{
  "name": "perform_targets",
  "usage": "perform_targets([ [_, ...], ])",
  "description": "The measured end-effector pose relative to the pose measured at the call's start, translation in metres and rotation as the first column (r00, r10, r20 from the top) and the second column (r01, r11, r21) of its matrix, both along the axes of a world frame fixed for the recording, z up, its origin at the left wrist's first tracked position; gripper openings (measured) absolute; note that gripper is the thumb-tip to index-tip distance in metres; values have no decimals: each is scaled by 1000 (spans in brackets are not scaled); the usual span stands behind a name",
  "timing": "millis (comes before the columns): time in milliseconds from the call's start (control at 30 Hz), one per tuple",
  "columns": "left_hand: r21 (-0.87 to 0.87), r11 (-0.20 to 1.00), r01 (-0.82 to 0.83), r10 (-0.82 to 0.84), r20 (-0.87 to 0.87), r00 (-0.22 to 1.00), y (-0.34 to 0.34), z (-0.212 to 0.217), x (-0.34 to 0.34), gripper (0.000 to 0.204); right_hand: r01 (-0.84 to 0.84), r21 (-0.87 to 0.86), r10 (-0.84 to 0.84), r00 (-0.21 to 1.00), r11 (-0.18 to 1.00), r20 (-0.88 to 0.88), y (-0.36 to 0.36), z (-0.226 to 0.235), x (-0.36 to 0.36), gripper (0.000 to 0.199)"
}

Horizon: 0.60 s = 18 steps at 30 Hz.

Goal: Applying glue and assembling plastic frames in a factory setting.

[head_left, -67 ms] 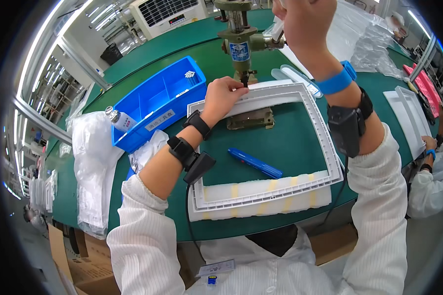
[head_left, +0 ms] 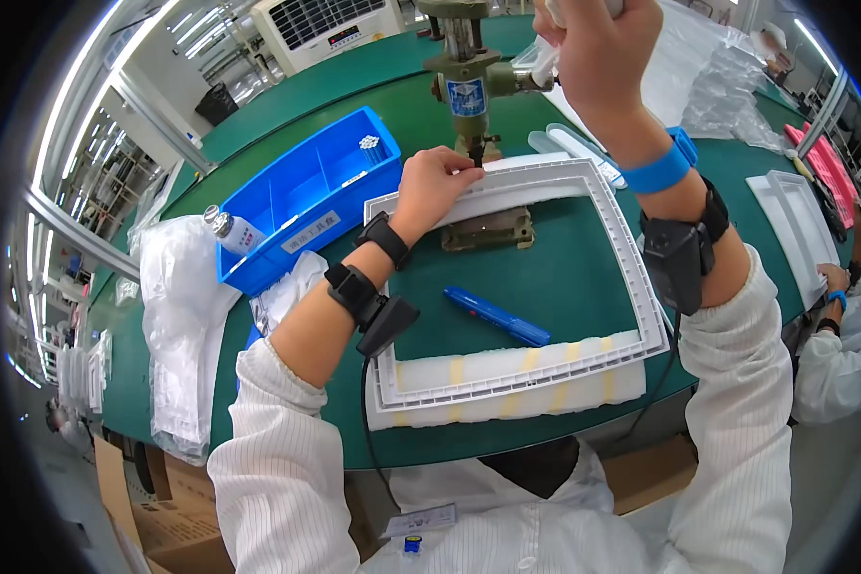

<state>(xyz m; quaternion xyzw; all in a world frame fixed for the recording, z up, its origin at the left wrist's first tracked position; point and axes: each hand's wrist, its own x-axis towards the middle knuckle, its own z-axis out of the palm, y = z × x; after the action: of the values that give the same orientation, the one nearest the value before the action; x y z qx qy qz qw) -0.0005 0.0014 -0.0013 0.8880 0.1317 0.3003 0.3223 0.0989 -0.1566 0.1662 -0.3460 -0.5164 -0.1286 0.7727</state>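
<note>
A grey-white rectangular plastic frame (head_left: 641,297) lies on the green table, its near side on a white foam strip (head_left: 507,404) with yellow stripes. Over the frame's far side stands a green hand press (head_left: 467,96), its dark tip close to that edge. My left hand (head_left: 432,189) is closed, thumb and fingertips pinched at the far edge beside the tip; any small part between them is hidden. Raised at the upper right, my right hand (head_left: 603,57) is wrapped round the press's white-covered lever. A blue marker pen (head_left: 497,317) lies inside the frame's opening.
Left of the frame sits a blue divided bin (head_left: 306,196), with a white bottle (head_left: 234,231) in its near corner. Plastic bags (head_left: 177,325) lie farther left. At the right, another person's hand (head_left: 835,278) touches a white frame (head_left: 789,225). The press base (head_left: 488,231) shows inside the frame.
My right hand and forearm have shifted slightly to the right, with the lever still in the grip. My left hand and the frame look unmoved.
</note>
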Motion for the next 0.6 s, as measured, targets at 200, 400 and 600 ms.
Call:
perform_targets([
  [200, -47, 999, -27, 25, -51, 998, -6, 0, -1, 31, -28, -68, 33, 997, 997, 64, -20, -23, -1, 9],
  [400, -180, 984, 6, -21, -82, 996, 1, -3, -2, 29, 73, -110, -56, 987, 991, 148, -33, -33, -11, 11],
  [600, -176, 984, 15, -21, -37, 999, -1, 0, 0, 27, 120, -66, -104, 973, 991, 207, -27, -32, -1, 12],
])
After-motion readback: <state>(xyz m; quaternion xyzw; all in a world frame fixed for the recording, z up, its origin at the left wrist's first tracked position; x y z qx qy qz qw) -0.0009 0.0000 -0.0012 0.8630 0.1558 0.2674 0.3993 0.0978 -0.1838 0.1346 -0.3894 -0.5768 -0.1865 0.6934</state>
